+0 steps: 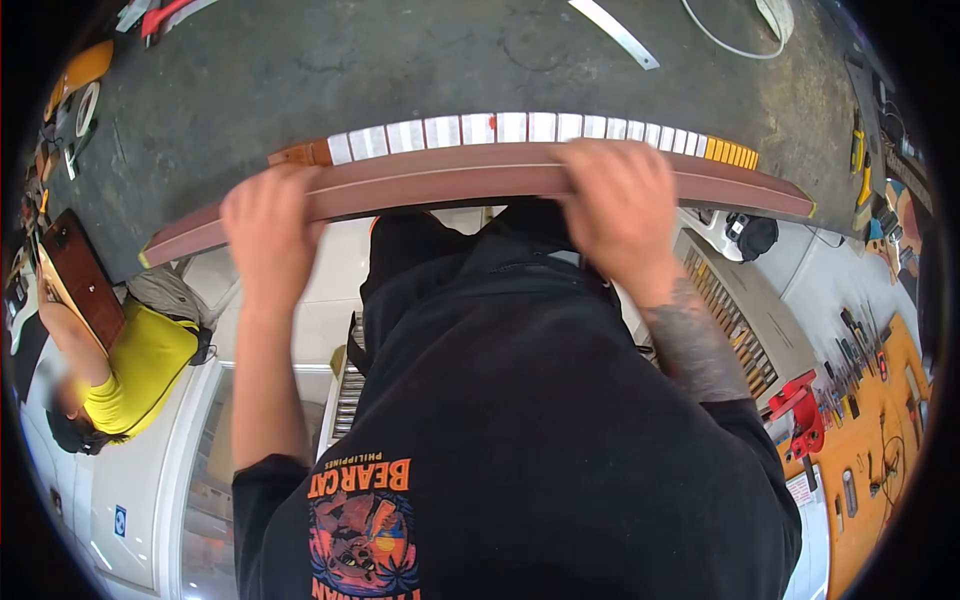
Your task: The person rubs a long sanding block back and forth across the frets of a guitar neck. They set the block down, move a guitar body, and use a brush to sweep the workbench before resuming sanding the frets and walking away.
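A long reddish-brown bar [440,182] lies crosswise along the near edge of the dark bench, with yellowish ends. My left hand [268,215] is closed over its left part, fingers on the far side. Further right, my right hand [620,195] grips the same bar, its fingers slightly blurred. Just behind the bar sits what looks like a guitar neck [512,128], its face covered in white strips split by thin dark lines, with yellow strips at the right end. Brown wood [305,153] shows at its left end. The bar hides the neck's near side.
On the dark bench [400,60] lie a metal strip [615,33] and a white cable [735,50]. Tools crowd both bench ends. A person in a yellow shirt [150,350] works at left. An orange tool board [870,480] and a red clamp [798,415] are at right.
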A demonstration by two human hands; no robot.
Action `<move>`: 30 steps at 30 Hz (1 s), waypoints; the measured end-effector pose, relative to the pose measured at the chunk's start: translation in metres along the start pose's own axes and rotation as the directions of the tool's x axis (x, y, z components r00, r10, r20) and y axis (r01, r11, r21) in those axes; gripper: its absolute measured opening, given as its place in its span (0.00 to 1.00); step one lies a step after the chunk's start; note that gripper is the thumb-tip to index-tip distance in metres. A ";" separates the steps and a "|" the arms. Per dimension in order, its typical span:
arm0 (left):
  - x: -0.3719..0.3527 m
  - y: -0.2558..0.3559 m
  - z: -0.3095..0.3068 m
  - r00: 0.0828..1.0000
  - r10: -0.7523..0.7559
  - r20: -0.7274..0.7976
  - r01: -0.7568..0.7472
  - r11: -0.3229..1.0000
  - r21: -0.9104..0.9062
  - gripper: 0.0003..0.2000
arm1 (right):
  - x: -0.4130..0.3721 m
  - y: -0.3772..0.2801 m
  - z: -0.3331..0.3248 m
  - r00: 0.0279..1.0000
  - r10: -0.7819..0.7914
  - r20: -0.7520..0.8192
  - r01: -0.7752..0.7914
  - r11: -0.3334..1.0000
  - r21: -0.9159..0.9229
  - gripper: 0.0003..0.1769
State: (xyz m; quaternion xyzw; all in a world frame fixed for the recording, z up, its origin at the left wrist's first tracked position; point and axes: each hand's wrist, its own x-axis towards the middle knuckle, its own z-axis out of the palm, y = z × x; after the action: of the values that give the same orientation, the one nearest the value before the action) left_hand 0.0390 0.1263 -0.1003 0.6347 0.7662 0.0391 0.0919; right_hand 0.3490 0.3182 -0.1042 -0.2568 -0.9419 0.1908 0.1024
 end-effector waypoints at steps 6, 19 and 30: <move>0.024 0.043 0.007 0.997 0.055 0.046 -0.056 0.998 0.015 0.28 | -0.021 0.039 -0.028 0.999 0.021 0.031 -0.017 0.994 -0.108 0.30; 0.011 0.002 0.001 0.998 0.055 0.003 -0.055 0.998 -0.012 0.29 | 0.004 0.007 -0.006 1.000 0.012 0.001 -0.012 0.998 -0.065 0.24; 0.012 -0.013 -0.007 0.999 0.000 0.034 -0.001 1.000 0.013 0.28 | 0.017 -0.009 0.003 0.999 0.048 -0.006 -0.048 0.999 -0.014 0.28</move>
State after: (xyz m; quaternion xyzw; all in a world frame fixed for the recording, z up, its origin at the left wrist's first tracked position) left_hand 0.0233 0.1362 -0.0972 0.6361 0.7646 0.0233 0.1010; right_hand 0.3299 0.3190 -0.1019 -0.2808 -0.9365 0.1856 0.0984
